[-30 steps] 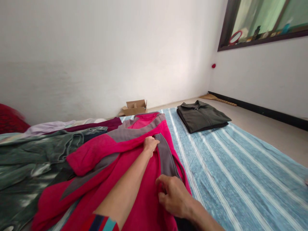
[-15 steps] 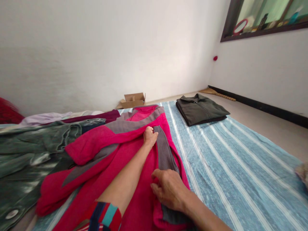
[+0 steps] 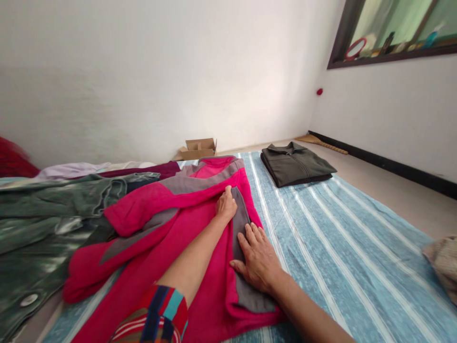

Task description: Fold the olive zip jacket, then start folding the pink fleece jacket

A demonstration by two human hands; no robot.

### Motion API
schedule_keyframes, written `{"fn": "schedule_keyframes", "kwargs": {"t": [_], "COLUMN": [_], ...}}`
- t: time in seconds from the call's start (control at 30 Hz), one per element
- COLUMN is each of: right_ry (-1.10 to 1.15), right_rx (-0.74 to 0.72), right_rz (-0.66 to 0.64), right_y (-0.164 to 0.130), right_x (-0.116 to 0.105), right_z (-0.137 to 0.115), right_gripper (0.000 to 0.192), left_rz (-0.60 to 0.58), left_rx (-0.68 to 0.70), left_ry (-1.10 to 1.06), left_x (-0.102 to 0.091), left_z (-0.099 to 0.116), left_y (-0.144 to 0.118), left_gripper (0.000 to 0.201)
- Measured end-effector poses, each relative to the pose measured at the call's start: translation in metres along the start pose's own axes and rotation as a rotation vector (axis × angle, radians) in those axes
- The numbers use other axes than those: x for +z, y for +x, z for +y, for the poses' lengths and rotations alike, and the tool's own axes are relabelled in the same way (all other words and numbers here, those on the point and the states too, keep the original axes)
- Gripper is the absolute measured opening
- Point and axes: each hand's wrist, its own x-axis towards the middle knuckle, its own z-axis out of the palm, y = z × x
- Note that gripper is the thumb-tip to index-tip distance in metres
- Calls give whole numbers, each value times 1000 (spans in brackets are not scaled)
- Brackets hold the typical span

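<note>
A pink and grey jacket [image 3: 203, 224] lies on the striped bed sheet, one sleeve folded over toward the body and its other parts trailing left. Near its shoulder, my left hand [image 3: 226, 205] is closed on the fabric at the top of the folded grey sleeve strip. Lower down, my right hand [image 3: 257, 257] rests flat on that grey strip with fingers spread. The left forearm, in a colourful striped sleeve, crosses over the jacket and covers part of it.
A folded dark jacket [image 3: 298, 163] sits on the blue striped sheet [image 3: 321, 228] at the back right. Green denim clothing [image 3: 53, 224] and other garments lie to the left. By the wall stands a cardboard box [image 3: 198, 148]. A beige cloth [image 3: 442, 262] is at the right edge.
My right hand has moved up along the grey strip and flattened from curled to spread. The lower sleeve now lies flatter. My left hand stays near the shoulder.
</note>
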Motion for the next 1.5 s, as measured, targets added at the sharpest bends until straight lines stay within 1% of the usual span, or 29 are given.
{"fn": "schedule_keyframes", "kwargs": {"t": [0.17, 0.2, 0.23, 0.3, 0.33, 0.37, 0.4, 0.43, 0.47, 0.53, 0.57, 0.63, 0.73, 0.83, 0.9, 0.93, 1.07, 1.13, 1.17, 1.23, 1.3, 1.4, 1.5], "right_ry": [-19, -17, -9, 23, 49, 78, 104, 124, 136, 129, 111, 52, -29, -75, -101, -107, -112, -112, -114, -119, -129, -145, -156], "right_rx": [3, 1, -3, -24, -37, -43, -40, -29, -9, 30, 42, 46, 35, 42, 52, 53, 52, 50, 47, 41, 41, 45, 40], "right_rz": [16, 21, 27, 50, 68, 96, 132, 173, 215, 279, 290, 247, 137, 79, 49, 38, 23, 25, 26, 32, 41, 57, 68], "right_y": [-2, -2, -2, -2, -2, -1, 1, 4, 8, 18, 23, 31, 36, 34, 33, 33, 35, 36, 36, 36, 35, 35, 35], "right_x": [-2, -3, -3, -4, -5, -6, -8, -10, -12, -15, -15, -13, -5, 2, 2, 2, -4, -6, -7, -9, -9, -9, -9], "right_z": [-3, -2, -2, 0, 1, 4, 6, 9, 12, 18, 20, 24, 27, 28, 27, 27, 27, 26, 26, 25, 24, 22, 21], "right_gripper": [66, 65, 65, 60, 52, 42, 31, 26, 26, 31, 32, 32, 32, 37, 38, 39, 37, 34, 33, 30, 28, 28, 30], "left_rz": [11, 18, 16, -24, -69, -125, -181, -229, -264, -286, -281, -278, -269, -195, -154, -151, -197, -223, -239, -287, -365, -475, -515], "left_rx": [36, 81, 154, 330, 401, 442, 451, 449, 446, 450, 453, 441, 364, 196, 21, -80, -473, -620, -666, -710, -717, -689, -637], "left_ry": [100, 115, 129, 157, 169, 174, 169, 157, 140, 99, 74, 11, -130, -328, -514, -616, -997, -1181, -1269, -1422, -1519, -1538, -1518], "left_x": [-11, -14, -17, -23, -25, -27, -29, -30, -32, -36, -38, -43, -52, -62, -69, -72, -85, -89, -91, -91, -91, -89, -88], "left_z": [13, 15, 16, 17, 16, 15, 13, 11, 9, 4, 2, -1, -5, -8, -8, -8, 2, 8, 11, 16, 20, 25, 31], "left_y": [-15, -21, -27, -41, -49, -57, -65, -72, -79, -91, -96, -108, -131, -162, -184, -196, -233, -245, -249, -253, -255, -254, -253], "left_gripper": [45, 46, 47, 47, 45, 43, 40, 38, 37, 34, 33, 32, 33, 38, 39, 40, 43, 42, 39, 30, 24, 25, 32]}}
